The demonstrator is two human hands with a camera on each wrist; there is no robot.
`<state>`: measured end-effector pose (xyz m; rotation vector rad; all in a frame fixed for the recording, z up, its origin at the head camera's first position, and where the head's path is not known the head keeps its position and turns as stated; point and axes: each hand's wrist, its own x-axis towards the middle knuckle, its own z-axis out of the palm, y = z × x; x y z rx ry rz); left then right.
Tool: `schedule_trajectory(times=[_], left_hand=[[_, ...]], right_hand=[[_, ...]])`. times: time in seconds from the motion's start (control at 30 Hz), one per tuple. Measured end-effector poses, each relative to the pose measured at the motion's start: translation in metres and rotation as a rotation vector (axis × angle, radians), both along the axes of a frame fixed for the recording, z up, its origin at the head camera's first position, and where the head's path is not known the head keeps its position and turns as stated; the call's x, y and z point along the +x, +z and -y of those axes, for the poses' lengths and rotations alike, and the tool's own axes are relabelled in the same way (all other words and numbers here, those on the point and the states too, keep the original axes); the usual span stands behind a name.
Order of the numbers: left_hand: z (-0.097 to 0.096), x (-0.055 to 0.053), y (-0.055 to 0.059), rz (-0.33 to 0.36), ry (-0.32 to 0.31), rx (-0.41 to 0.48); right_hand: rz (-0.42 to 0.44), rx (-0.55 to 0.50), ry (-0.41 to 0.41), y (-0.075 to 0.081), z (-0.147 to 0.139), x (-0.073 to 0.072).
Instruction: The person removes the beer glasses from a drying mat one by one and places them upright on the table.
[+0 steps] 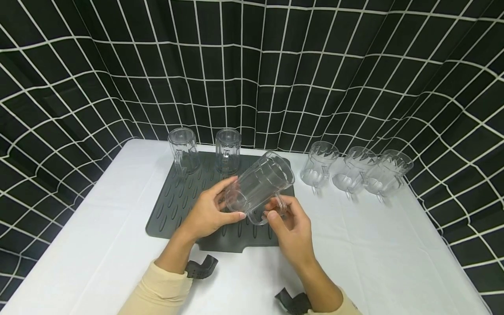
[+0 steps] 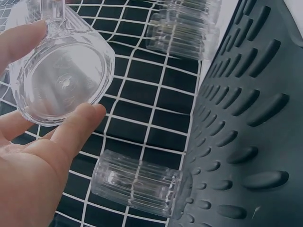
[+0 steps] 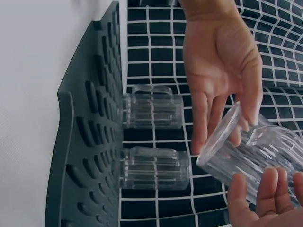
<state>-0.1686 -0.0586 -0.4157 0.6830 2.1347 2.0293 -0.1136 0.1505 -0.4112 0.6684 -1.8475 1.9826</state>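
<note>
A clear glass beer mug (image 1: 256, 183) is tilted above the dark grey drying mat (image 1: 169, 210), its mouth toward the upper right. My left hand (image 1: 206, 214) holds it near the base, thumb on the near side and fingers behind. My right hand (image 1: 293, 232) grips the mug's handle with curled fingers. In the left wrist view, the round base (image 2: 66, 85) faces the camera between thumb and fingers. The right wrist view has the left hand (image 3: 220, 61) above the mug (image 3: 255, 156) and the right hand's fingertips (image 3: 267, 187) below it.
Two similar mugs (image 1: 184, 151) (image 1: 228, 151) stand mouth down at the mat's back edge. To the right, three more mugs (image 1: 320, 164) (image 1: 353, 170) (image 1: 389, 173) stand in a row on the white table (image 1: 374, 253). A black gridded curtain (image 1: 252, 65) surrounds the table's back and sides.
</note>
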Motion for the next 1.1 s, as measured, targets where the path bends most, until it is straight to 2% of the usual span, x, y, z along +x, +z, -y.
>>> schedule_trajectory(times=[0.27,0.5,0.6,0.7,0.93,1.1], left_hand=[[-0.001,0.000,-0.002,-0.006,-0.049,-0.008],[-0.005,0.000,-0.005,-0.009,-0.046,-0.043],[-0.007,0.000,-0.007,-0.006,-0.054,-0.053],[-0.008,0.000,-0.008,-0.008,-0.053,-0.065],[-0.012,-0.001,-0.013,-0.020,-0.046,-0.074],[-0.014,-0.001,-0.016,-0.036,-0.036,-0.091]], right_hand=[[0.015,-0.010,0.075,0.002,0.002,0.004],[0.085,-0.103,0.226,0.002,0.008,0.009],[0.093,-0.119,0.250,0.002,0.011,0.011],[0.094,-0.125,0.248,0.002,0.014,0.013],[0.080,-0.065,0.148,0.002,0.020,0.019],[0.073,-0.060,0.103,0.001,0.023,0.022]])
